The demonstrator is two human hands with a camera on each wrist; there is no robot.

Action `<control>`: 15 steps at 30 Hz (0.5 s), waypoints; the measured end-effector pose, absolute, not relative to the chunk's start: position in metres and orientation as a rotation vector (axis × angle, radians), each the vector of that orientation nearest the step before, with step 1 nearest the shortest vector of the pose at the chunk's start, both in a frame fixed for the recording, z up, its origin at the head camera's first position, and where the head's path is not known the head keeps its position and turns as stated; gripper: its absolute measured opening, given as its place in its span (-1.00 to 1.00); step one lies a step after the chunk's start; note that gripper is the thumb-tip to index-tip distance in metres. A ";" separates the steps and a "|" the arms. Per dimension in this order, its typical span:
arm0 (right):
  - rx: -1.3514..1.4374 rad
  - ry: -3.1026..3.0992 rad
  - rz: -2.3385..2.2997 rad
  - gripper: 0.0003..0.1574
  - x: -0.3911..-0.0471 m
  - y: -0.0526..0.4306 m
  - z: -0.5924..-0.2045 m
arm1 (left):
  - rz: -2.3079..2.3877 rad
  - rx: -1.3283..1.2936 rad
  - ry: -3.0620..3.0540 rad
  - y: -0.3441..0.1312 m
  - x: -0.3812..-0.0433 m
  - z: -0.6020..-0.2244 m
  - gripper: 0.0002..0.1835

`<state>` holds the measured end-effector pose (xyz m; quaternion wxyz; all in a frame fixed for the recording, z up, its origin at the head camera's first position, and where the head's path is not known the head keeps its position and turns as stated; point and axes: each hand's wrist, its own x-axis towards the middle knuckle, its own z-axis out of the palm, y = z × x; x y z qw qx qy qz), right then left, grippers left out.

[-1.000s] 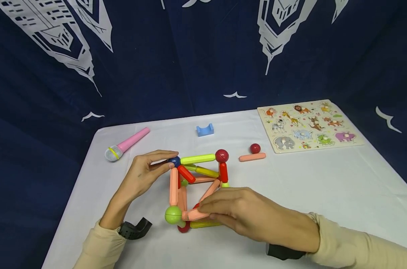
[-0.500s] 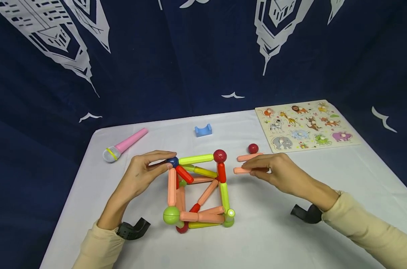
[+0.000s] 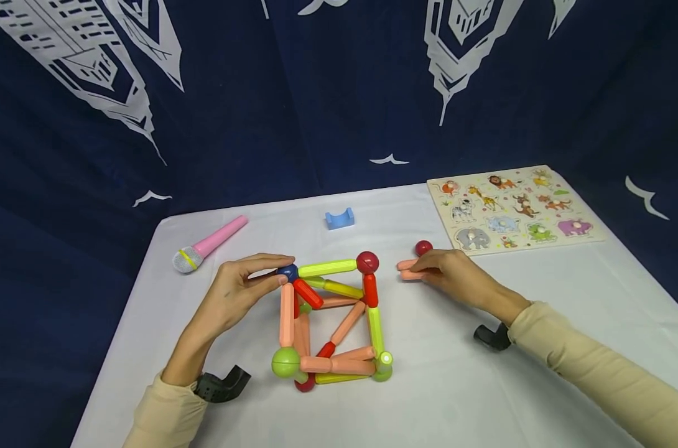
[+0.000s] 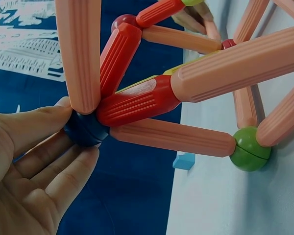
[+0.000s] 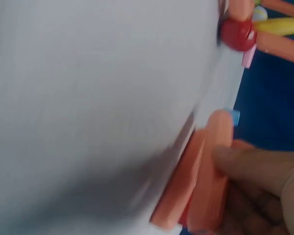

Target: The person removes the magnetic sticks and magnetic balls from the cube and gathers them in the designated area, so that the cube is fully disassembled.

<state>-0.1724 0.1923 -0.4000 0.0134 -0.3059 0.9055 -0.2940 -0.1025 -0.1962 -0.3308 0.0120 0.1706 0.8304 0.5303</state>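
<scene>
A box-like frame of magnetic rods and balls (image 3: 328, 267) stands in the middle of the table. My left hand (image 3: 235, 289) pinches the dark blue ball (image 4: 88, 129) at its far left top corner, between thumb and fingers. To the right of the frame, my right hand (image 3: 456, 277) grips a peach magnetic rod (image 5: 213, 176), thumb lying along it. A second peach rod (image 5: 179, 181) lies on the cloth right beside the held one, and a loose red ball (image 3: 423, 247) sits just behind. The right fingers partly cover both rods in the head view.
Across the back of the table are a pink toy microphone (image 3: 210, 244) at left, a light blue curved block (image 3: 340, 219) in the middle and an animal puzzle board (image 3: 518, 210) at right. A dark blue patterned curtain (image 3: 232, 124) hangs behind.
My right hand has left the frame's near right corner and moved right and away from me, carrying a peach rod to the loose one. My left hand has kept its hold on the blue ball.
</scene>
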 end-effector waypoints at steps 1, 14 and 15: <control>-0.953 2.818 -0.906 -0.69 -0.173 0.191 -0.401 | 1.659 0.534 2.581 -0.196 -0.103 -0.331 -0.67; -0.967 3.036 -0.649 -0.66 -0.173 0.184 -0.413 | 1.671 0.530 2.575 -0.196 -0.103 -0.331 -0.67; -0.964 3.044 -0.643 -0.67 -0.173 0.184 -0.414 | 1.670 0.532 2.577 -0.196 -0.103 -0.331 -0.67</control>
